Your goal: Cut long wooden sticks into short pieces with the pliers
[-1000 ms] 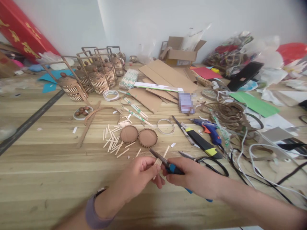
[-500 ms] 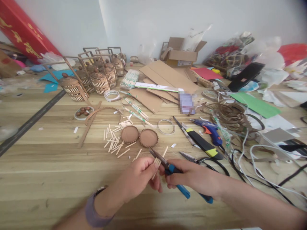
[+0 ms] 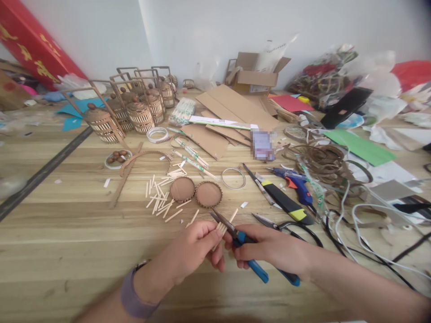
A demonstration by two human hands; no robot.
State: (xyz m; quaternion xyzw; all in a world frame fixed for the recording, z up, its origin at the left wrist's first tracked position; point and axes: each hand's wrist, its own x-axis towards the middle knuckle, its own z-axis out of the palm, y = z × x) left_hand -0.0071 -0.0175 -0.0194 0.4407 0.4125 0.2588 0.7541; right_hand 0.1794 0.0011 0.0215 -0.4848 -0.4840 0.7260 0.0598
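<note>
My left hand (image 3: 193, 251) pinches a small bundle of thin wooden sticks (image 3: 220, 229) just above the near part of the wooden table (image 3: 67, 233). My right hand (image 3: 269, 249) grips blue-handled cutting pliers (image 3: 251, 260), handles spread, with the dark jaws (image 3: 220, 219) at the stick ends. Beyond the hands lie two round cardboard discs (image 3: 195, 190) and a scatter of cut stick pieces (image 3: 160, 197).
Black scissors (image 3: 289, 224), a yellow-black utility knife (image 3: 283, 202) and a blue glue gun (image 3: 296, 184) lie right of the hands. Cables (image 3: 363, 224) trail at the right. Several small woven lantern baskets (image 3: 134, 112), cardboard sheets (image 3: 229, 112) and a box (image 3: 252, 74) stand farther back.
The pliers' handles have spread apart in my right hand and the jaws have opened a little at the sticks. Both hands stay in nearly the same place.
</note>
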